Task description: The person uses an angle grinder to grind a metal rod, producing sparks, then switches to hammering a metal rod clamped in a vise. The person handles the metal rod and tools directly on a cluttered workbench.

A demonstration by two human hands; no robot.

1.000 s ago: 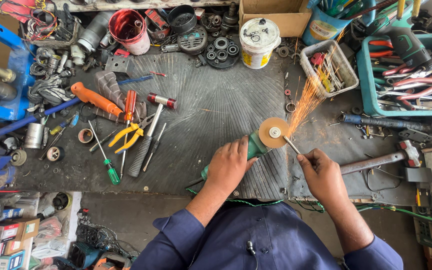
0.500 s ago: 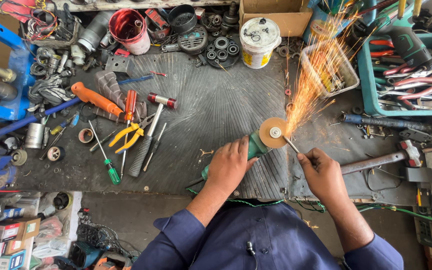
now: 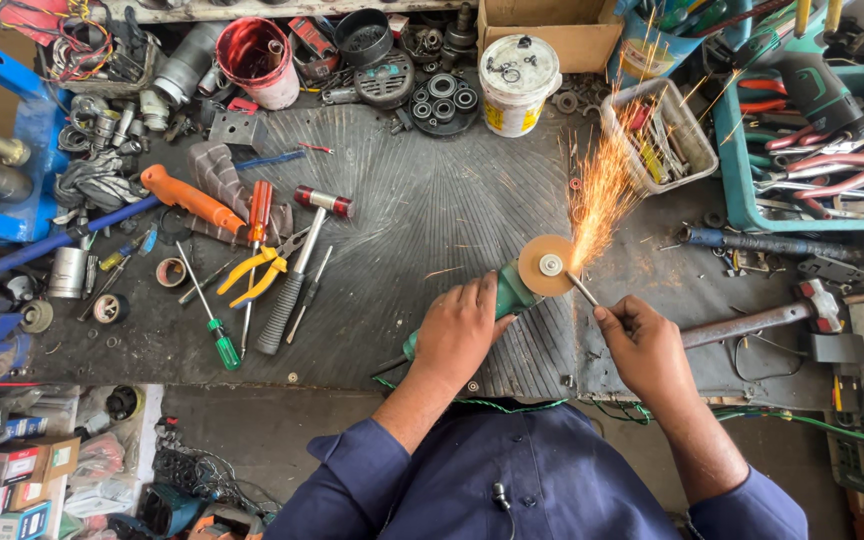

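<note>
Thin metal rod [image 3: 582, 289] sat mid-bench, tip touching the rim of the orange grinding disc [image 3: 544, 266] on its rt side. Sparks [image 3: 600, 190] fanned up and away toward the wire basket [image 3: 659, 130] of small tools, so we judged the cut/grind was under way, not done; rod looked whole, no severed piece seen.

Our right hand [image 3: 644, 343] pinched the rod's near end, thumb and fingers closed tight round it. Our left hand [image 3: 460, 332] wrapped shut on the green angle grinder [image 3: 508, 296] body, disc facing up; its cord ran off the bench front.

How much metal was off we couldn't tell, too small and glare at the contact pt. Left to do, as we read it: finish the pass, lift rod clear, stop the tool.

Round about: ribbed dark bench mat [image 3: 412, 210] under the work; red-headed mallet [image 3: 297, 268], yellow pliers [image 3: 252, 275], green screwdriver [image 3: 214, 325] well left of the grinder; white tub [image 3: 518, 72] beyond; hammer [image 3: 762, 318] just rt of our right hand; teal tray [image 3: 742, 170] of pliers far rt.
</note>
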